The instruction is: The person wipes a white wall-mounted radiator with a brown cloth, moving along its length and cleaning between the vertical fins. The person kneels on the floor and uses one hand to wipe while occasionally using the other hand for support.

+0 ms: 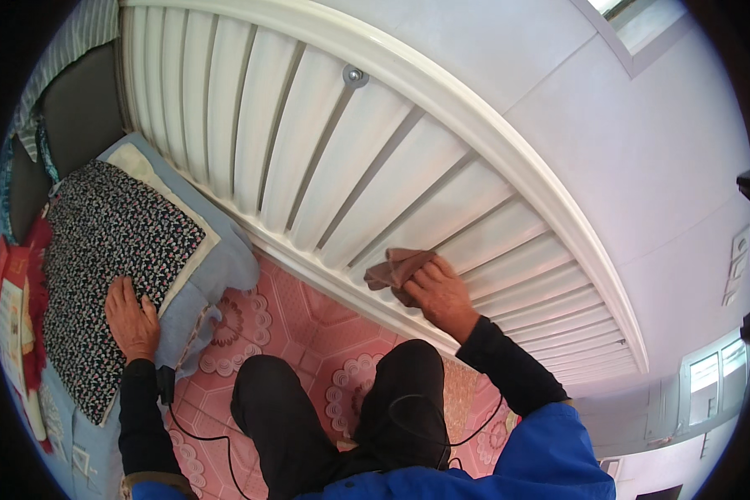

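Note:
A bunched brown cloth (392,270) is held in my right hand (440,294) and pressed against the lower part of a white slatted radiator (369,156). The radiator runs along the wall in front of me, bent into a curve by the lens. My left hand (132,319) lies flat, fingers extended, on a dark floral cloth (125,225). Under that cloth are a cream-edged layer and a light blue cover (231,250), draped over a seat or bed at my left.
Pink patterned floor (300,306) shows between my knees and the radiator. A black cable (206,439) hangs from a small black device (166,384) by my left wrist. Red items (9,281) lie at the far left, near a dark grey backrest (81,103). A wall switch (739,250) is at right.

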A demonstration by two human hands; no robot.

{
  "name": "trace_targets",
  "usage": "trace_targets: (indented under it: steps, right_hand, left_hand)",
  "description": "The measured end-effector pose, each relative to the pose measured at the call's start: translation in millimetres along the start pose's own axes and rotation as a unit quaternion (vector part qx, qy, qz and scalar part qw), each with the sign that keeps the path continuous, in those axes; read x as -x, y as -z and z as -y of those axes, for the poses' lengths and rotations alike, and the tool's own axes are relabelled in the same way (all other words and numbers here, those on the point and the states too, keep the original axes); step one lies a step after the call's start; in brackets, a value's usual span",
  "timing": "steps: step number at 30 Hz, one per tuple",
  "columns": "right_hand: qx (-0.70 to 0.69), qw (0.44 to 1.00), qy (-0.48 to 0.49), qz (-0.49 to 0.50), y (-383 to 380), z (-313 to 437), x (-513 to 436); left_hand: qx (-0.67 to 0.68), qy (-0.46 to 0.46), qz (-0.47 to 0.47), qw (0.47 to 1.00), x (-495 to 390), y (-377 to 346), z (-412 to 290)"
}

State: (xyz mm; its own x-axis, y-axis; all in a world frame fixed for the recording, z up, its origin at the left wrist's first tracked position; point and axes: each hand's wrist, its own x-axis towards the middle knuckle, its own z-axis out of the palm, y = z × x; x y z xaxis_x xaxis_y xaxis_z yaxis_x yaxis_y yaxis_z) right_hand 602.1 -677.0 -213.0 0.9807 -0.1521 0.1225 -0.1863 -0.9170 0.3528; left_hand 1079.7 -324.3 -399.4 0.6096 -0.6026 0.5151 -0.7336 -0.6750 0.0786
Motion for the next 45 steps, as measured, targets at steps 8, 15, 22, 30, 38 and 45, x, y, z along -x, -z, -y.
trace_targets:
  steps: [8, 15, 22, 30, 38, 45]
  right_hand:
    - [-0.042, 0.996, 0.032, 0.07, -82, 29, 1]
    - [-0.069, 0.997, 0.013, 0.038, -38, 13, 2]
    - [0.042, 0.981, -0.094, -0.162, 75, -23, 8]
    - [-0.232, 0.824, -0.36, -0.37, 100, -19, 16]
    - [-0.112, 0.787, -0.403, -0.454, 66, 13, 14]
    - [-0.209, 0.739, -0.474, -0.43, 7, 37, 32]
  left_hand:
    - [0.0, 0.022, 0.029, 0.999, -2, 0, 0]
    - [-0.008, 0.007, 0.015, 1.0, 0, -7, 5]
    - [-0.01, 0.001, 0.009, 1.0, 1, -8, 7]
    - [-0.018, 0.003, 0.022, 1.0, -1, -8, 8]
    - [-0.029, -0.005, -0.002, 1.0, 1, -17, 12]
    - [-0.029, -0.023, -0.007, 0.999, 0, -17, 16]
